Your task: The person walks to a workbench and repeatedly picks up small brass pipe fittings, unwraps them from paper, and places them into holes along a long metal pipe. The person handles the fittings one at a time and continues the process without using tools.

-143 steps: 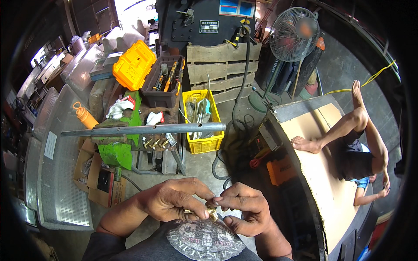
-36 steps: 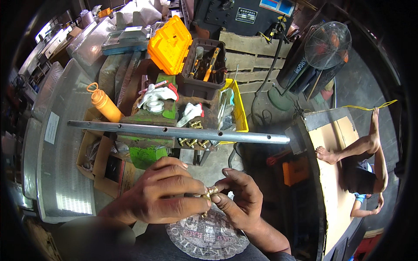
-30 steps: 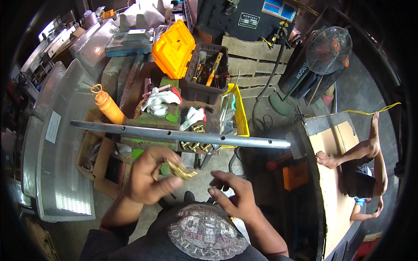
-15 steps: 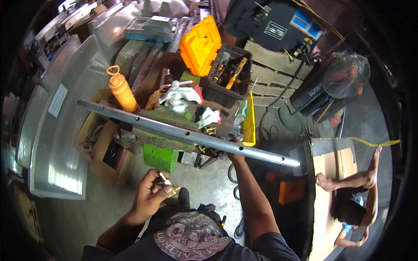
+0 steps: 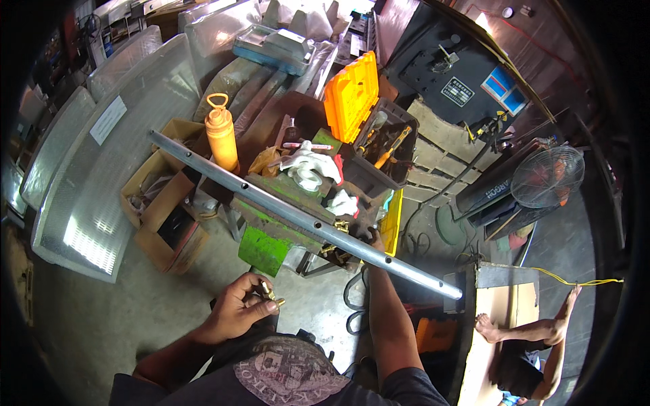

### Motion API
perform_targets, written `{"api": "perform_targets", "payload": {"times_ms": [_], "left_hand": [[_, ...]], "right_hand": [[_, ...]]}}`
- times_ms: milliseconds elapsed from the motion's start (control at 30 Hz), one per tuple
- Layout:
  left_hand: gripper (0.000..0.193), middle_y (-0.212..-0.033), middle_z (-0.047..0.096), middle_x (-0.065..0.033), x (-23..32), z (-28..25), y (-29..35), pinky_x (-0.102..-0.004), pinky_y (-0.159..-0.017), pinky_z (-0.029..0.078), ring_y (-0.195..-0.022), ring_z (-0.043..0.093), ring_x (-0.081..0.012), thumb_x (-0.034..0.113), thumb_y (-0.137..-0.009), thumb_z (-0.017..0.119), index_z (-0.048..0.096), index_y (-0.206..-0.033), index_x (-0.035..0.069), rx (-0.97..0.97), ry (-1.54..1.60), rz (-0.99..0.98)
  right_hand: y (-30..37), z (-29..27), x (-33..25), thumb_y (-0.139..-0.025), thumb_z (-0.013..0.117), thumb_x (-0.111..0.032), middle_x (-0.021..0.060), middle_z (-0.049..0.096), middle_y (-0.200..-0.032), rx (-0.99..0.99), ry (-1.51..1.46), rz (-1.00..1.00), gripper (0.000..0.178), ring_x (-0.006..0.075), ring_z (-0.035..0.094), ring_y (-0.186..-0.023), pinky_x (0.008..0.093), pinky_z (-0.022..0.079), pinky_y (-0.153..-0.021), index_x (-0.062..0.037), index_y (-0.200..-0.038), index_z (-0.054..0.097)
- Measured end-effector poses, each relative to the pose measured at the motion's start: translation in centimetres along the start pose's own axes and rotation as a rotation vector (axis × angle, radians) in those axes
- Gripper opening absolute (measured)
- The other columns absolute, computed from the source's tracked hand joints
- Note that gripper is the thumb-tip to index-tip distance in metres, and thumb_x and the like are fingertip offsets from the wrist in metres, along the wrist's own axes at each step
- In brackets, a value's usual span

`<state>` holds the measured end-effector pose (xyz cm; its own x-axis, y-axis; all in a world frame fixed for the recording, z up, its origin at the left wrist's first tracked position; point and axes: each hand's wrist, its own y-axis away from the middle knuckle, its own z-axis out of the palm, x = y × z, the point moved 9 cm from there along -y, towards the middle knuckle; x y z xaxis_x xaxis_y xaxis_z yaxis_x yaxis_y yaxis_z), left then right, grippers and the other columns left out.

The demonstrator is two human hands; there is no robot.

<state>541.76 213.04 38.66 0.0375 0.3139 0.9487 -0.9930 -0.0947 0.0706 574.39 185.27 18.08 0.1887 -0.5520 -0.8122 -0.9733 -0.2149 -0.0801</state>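
My left hand is closed around small brass fittings, held low in front of my shirt. My right arm reaches forward, and my right hand is at the long grey metal pipe, mostly hidden behind it beside a brass fitting on the pipe. The pipe has several holes and lies slantwise across a green workbench. Whether the right hand grips anything is hidden.
An open yellow-lidded toolbox, white rags and an orange bottle stand on the bench. Cardboard boxes lie at left. A fan stands at right. Another person sits on a board at lower right.
My hands have parted. The left hand kept the brass fittings and stayed low; the right arm stretched forward to the pipe. The view swung so the pipe now slants.
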Motion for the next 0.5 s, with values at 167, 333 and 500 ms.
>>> {"api": "perform_targets", "payload": {"times_ms": [167, 333, 500], "left_hand": [[0.022, -0.095, 0.056, -0.0018, -0.6, 1.9, -1.5, -0.0262, -0.076, 0.053, -0.086, 0.059, -0.0075, 0.008, -0.094, 0.064, 0.05, -0.111, 0.003, -0.099, -0.002, -0.036], [0.017, -0.084, 0.058, -0.0005, -0.2, 3.8, -2.1, -0.0219, -0.063, 0.048, -0.072, 0.057, -0.0047, 0.012, -0.096, 0.063, 0.054, -0.106, 0.002, -0.159, -0.341, -0.069], [0.034, -0.078, 0.062, -0.0097, -1.9, 5.8, -3.9, -0.0314, -0.064, 0.05, -0.071, 0.062, -0.0138, 0.016, -0.095, 0.062, 0.055, -0.126, 0.004, -0.19, -0.582, 0.058]], "right_hand": [[0.5, -2.8, 6.0, -0.075, 0.079, -0.029, 0.0137, 0.062, -0.113, 0.211, -0.526, 0.074, 0.066, 0.0211, 0.059, -0.105, 0.0346, 0.047, -0.093, -0.0043, -0.13, 0.052], [6.4, -5.6, 3.0, -0.086, 0.069, -0.018, 0.0104, 0.064, -0.097, 0.296, -0.201, -0.089, 0.046, 0.0173, 0.061, -0.089, 0.0321, 0.051, -0.081, -0.0011, -0.125, 0.05], [17.8, -3.6, -7.2, -0.085, 0.069, 0.003, 0.0066, 0.064, -0.096, -0.154, -0.65, 0.399, 0.05, 0.0137, 0.061, -0.086, 0.0273, 0.051, -0.074, 0.0006, -0.131, 0.05]]}}
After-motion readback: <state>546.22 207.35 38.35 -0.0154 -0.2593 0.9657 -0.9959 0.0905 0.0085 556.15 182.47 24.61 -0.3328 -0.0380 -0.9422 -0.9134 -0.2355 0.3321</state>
